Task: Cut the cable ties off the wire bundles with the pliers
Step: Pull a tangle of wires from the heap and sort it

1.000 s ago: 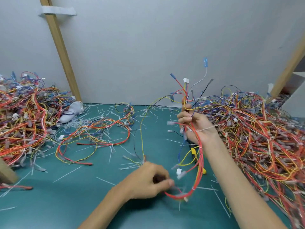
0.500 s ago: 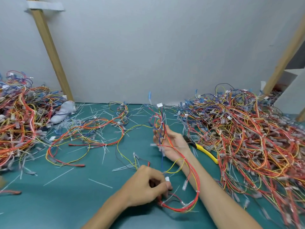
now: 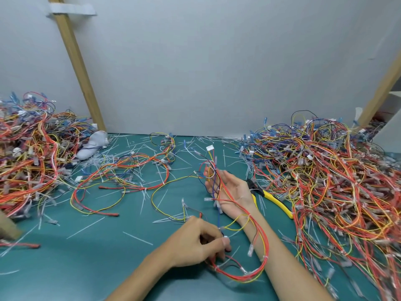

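Observation:
A bundle of red, yellow and blue wires (image 3: 263, 242) loops around my right forearm, and its strands drape across my right hand (image 3: 233, 193). That hand lies palm up low over the green mat (image 3: 91, 263), fingers relaxed. A white connector (image 3: 210, 148) sticks up beyond its fingertips. My left hand (image 3: 195, 244) is curled at the near end of the loop and pinches a small white connector and wires there. The yellow-handled pliers (image 3: 274, 200) lie on the mat just right of my right hand, held by nobody. White cable ties still band the loop.
A big heap of tied wire bundles (image 3: 325, 181) fills the right side, another heap (image 3: 28, 159) the left. A loose wire loop (image 3: 121, 179) and many cut tie scraps (image 3: 138, 237) litter the mat. A grey glove (image 3: 93, 144) lies by the wooden post (image 3: 80, 68).
My right hand came down from holding the bundle upright and now lies open, palm up, with wires draped over it. My left hand stayed pinching the loop's near end.

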